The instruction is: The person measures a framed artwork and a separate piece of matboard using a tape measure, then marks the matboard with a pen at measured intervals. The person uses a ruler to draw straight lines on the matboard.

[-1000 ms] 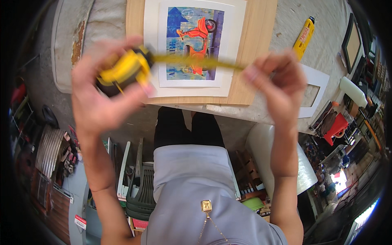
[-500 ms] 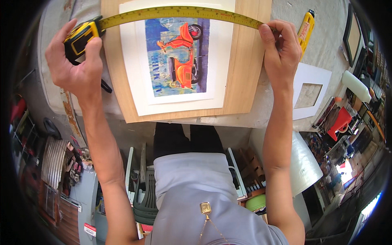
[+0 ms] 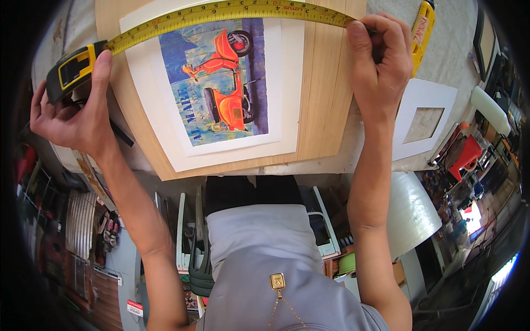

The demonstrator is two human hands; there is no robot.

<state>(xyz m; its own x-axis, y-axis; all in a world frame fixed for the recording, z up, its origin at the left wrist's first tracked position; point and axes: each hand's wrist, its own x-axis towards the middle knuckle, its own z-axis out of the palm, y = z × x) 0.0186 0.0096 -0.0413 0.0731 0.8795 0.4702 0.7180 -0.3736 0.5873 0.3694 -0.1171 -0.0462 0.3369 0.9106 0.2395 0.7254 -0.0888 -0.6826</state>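
A tape measure (image 3: 74, 70) with a black and yellow case sits in my left hand (image 3: 77, 118), the thumb lying along its side. Its yellow blade arches to the right, over the top part of a print of an orange scooter (image 3: 226, 83). The blade's far end is pinched between the thumb and fingers of my right hand (image 3: 382, 60); the tip itself is hidden there. Beneath the print lies a white backing sheet (image 3: 176, 157), which rests on a light wooden board (image 3: 328, 99). Both hands are raised near the board's left and right sides.
Right of my right hand lies a yellow cutter knife (image 3: 422, 41). Nearer on the table is a white mat with a rectangular opening (image 3: 447, 94). A dark frame (image 3: 486, 44) stands at the far right. A bubble-wrap roll (image 3: 414, 212) is below the table's right edge.
My left hand has moved left and slightly nearer with the tape case, and more blade shows. The print, sheet and board appear shifted left and larger. My right hand keeps its pinch.
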